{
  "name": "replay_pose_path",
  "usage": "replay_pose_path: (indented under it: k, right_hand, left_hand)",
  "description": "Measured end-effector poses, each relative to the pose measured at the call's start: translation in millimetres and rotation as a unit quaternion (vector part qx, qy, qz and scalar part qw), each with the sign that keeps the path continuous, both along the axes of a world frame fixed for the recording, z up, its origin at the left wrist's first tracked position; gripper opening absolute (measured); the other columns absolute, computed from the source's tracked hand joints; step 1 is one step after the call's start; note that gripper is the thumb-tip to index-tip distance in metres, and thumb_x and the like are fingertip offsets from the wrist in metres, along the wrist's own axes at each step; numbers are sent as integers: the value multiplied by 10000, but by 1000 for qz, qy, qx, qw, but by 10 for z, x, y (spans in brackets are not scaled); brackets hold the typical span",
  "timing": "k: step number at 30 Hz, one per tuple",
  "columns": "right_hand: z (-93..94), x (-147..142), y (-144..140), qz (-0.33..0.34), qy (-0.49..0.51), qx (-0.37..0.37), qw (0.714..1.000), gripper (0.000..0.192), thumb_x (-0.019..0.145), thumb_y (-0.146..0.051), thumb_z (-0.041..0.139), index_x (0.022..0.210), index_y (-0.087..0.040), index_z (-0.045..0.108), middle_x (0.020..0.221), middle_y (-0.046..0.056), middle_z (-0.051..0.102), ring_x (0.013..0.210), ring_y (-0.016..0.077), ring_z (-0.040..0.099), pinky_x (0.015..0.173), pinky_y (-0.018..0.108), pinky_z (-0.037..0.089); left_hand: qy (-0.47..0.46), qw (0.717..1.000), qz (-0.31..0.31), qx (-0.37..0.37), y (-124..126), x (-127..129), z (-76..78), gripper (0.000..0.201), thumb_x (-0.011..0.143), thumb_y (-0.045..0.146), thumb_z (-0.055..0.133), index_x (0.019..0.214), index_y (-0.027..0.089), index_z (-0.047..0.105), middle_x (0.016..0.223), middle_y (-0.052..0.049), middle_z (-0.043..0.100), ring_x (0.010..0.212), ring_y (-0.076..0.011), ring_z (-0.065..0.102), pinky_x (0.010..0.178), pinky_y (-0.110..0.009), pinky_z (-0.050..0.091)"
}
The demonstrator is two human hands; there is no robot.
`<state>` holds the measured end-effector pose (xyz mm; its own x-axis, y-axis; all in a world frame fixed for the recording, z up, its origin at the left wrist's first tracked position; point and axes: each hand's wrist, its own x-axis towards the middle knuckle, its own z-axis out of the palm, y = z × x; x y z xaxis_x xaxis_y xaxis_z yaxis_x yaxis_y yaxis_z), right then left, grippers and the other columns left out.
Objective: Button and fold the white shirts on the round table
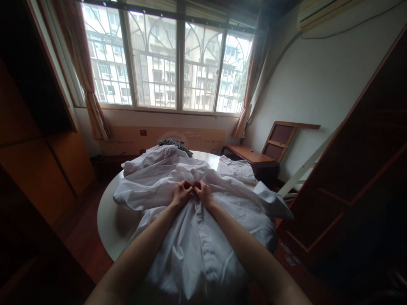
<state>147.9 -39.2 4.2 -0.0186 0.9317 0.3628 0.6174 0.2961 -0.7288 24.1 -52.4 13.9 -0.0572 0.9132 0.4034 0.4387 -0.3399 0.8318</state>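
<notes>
A white shirt (219,237) lies spread over the round table and hangs down toward me, its button placket running along the middle. My left hand (182,192) and my right hand (203,192) meet at the upper part of that placket, near the collar. Both have their fingers pinched on the shirt's front, almost touching each other. Whether a button sits between the fingertips is too small to tell. A folded white garment (237,168) lies at the table's far right. More crumpled white cloth (152,159) is heaped at the far left.
The white round table (106,220) shows its rim at the left. A dark striped cloth (174,146) sits at its back. Behind are a wooden bench (251,154), a window wall and curtains. Wooden cabinets (41,178) stand left, and a large dark wooden panel (349,182) leans right.
</notes>
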Motion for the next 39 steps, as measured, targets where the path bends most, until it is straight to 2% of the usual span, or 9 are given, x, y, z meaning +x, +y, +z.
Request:
replay_pose_path:
  k: [15,25,32,39]
  right_hand:
    - [-41,33,88,25,51,-52,997,126,754,-175,489,791,-162,609,778,34,671,712,146,601,634,234,445]
    - [-21,28,82,28,38,-61,997,137,762,-202,486,805,-155,607,790,48,664,714,156,595,636,241,436]
    - [-36,19,91,20,7,-52,998,118,764,-219,504,810,-161,596,815,53,660,743,161,591,662,245,427]
    - [-58,29,113,41,53,-56,996,136,755,-212,496,821,-163,605,787,34,661,709,148,585,645,239,434]
  left_hand:
    - [-4,1000,5,-11,-19,11,31,6,613,136,586,617,136,589,591,8,601,567,-110,537,575,-223,412]
    - [-13,999,8,-33,-2,23,24,24,606,133,597,620,132,578,576,7,586,550,-108,528,550,-216,396]
    - [-17,998,22,-52,53,4,-17,53,598,157,614,604,131,569,560,-4,578,544,-124,528,538,-231,387]
    - [-31,999,12,-23,106,-6,-85,30,613,136,588,640,126,595,606,-17,607,581,-127,553,564,-228,408]
